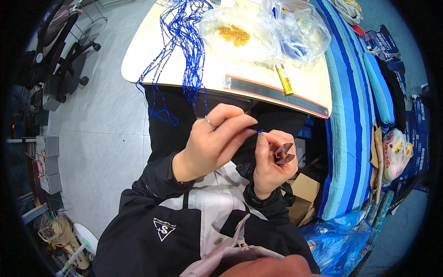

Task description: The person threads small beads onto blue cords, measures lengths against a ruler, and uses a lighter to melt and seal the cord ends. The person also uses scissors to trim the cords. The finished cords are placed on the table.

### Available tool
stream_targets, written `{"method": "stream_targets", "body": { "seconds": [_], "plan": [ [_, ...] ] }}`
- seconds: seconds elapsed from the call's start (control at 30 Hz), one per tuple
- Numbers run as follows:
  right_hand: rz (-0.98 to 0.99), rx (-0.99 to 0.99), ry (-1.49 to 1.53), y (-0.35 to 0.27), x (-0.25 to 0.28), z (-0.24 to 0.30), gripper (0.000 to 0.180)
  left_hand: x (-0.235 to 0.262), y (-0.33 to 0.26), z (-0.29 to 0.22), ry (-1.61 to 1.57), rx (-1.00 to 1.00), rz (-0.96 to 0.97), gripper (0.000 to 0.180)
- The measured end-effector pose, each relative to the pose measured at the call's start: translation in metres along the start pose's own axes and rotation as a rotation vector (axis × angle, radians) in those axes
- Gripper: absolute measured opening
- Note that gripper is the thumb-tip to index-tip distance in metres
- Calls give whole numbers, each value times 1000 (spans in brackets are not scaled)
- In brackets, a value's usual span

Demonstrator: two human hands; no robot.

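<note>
Above my lap, my left hand (203, 145) pinches one side of a short bit of blue cord (260, 131). A ring sits on one of its fingers. My right hand (270, 173) pinches the cord's other side between thumb and finger, close to the left fingertips. Tucked in the right palm is a small metal cutter (283, 154), its blades sticking out and spread; its exact kind is partly hidden. A bundle of blue beaded cords (194, 55) lies on the pale table (138, 60) and hangs over its front edge. Most of the pinched piece is covered by my fingers.
Gold beads (234, 35) lie on a clear plastic bag (212, 25), beside another filled bag (304, 34). A yellow lighter (284, 79) touches a dark ruler (258, 87) along the table's front edge. To the right stretches blue striped cloth (344, 152); an office chair (69, 64) stands left.
</note>
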State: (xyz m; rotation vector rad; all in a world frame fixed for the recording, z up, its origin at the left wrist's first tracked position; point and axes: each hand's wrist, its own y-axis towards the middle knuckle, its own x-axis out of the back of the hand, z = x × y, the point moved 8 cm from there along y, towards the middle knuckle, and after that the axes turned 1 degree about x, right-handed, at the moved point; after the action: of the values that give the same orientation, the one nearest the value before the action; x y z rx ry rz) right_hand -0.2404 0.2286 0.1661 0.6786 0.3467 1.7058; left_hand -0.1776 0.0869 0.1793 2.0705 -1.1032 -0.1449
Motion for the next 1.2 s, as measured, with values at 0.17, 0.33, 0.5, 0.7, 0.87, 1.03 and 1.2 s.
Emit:
{"method": "stream_targets", "body": {
  "seconds": [0.17, 0.33, 0.5, 0.7, 0.87, 1.03, 1.2],
  "plan": [
    [9, 20, -12, -1, 0, 2, 13, -5, -3, -11, 150, -171, 58, 27],
    [8, 0, 11, -2, -2, 0, 14, -3, -4, 6, -28, 99, -12, 20],
    [15, -36, 8, -3, 0, -3, 15, 5, -1, 1, 35, 9, -23, 24],
    [40, -3, 24, -2, -4, 1, 15, -3, -2, 5, -57, 12, 56, 12],
    [37, -25, 25, -2, -4, 0, 16, -2, -10, 37, -562, 392, -125, 5],
    [33, -3, 19, 0, -3, 1, 15, 0, -4, 22, -282, 275, 38, 27],
    [35, 26, 3, 6, -2, 6, 18, -4, 5, 14, -276, 239, 73, 13]
  ]
}}
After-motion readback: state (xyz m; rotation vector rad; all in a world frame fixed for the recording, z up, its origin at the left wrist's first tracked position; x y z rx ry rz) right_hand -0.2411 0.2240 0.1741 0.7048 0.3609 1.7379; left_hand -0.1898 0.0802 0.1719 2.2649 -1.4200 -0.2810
